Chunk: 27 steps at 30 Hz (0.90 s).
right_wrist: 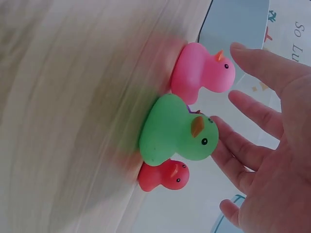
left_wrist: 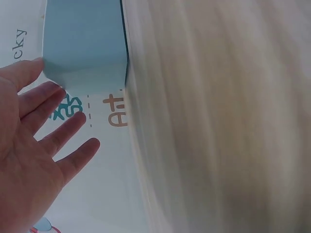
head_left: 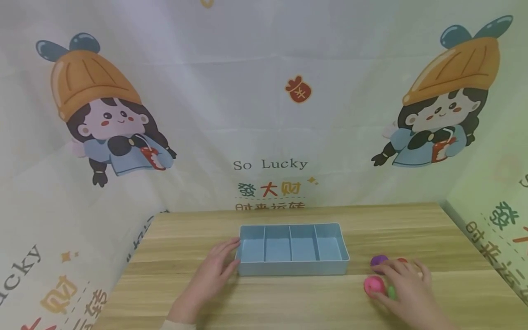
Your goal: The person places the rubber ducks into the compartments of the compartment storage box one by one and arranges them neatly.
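A light blue box point(head_left: 293, 268) with several compartments lies on the table. My left hand point(head_left: 209, 271) rests against its left end, fingers extended; in the left wrist view the thumb and nearest fingertips meet the box's edge. My right hand point(head_left: 406, 286) hovers over a cluster of small rubber ducks, fingers spread and apparently gripping nothing. The pink duck point(right_wrist: 197, 73) is nearest the thumb. A green duck point(right_wrist: 167, 131) stands beside it, and a red duck point(right_wrist: 164, 175) is behind. The purple duck point(head_left: 378, 260) is partly covered by my fingers in the head view.
The wooden table point(head_left: 198, 224) backs onto a printed cloth point(head_left: 264, 101) with cartoon figures and lettering. More of this cloth hangs at both sides. Bare wood lies between the box and the ducks.
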### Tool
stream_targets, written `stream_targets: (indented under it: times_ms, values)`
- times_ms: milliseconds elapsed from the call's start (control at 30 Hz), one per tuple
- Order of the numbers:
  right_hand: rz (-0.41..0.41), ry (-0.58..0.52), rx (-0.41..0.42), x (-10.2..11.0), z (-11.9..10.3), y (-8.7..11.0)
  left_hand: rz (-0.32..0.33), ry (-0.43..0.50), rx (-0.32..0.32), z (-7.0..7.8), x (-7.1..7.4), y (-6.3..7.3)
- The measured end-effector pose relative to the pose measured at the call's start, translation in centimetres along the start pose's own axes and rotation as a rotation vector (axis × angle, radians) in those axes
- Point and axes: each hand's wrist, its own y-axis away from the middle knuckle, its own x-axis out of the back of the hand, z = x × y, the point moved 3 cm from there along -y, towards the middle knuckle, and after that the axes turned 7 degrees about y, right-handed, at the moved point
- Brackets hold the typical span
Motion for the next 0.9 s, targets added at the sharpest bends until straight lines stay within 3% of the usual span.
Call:
stream_targets:
  times_ms: [167,267,433,900]
  values:
    - [-0.08,0.011,-0.036,-0.01,0.23,0.23,-0.039,-0.016,0.041,-0.07,0.34,-0.21]
    - [-0.108,0.015,-0.046,-0.02,0.21,0.27,-0.041,-0.03,0.032,-0.18,0.39,-0.29]
    - [-0.098,0.004,-0.042,-0.16,0.32,0.12,-0.019,-0.037,-0.005,-0.21,0.3,-0.36]
    - [-0.118,-0.018,-0.061,-0.38,-0.44,-0.08,-0.036,-0.057,0.026,-0.42,0.49,-0.14]
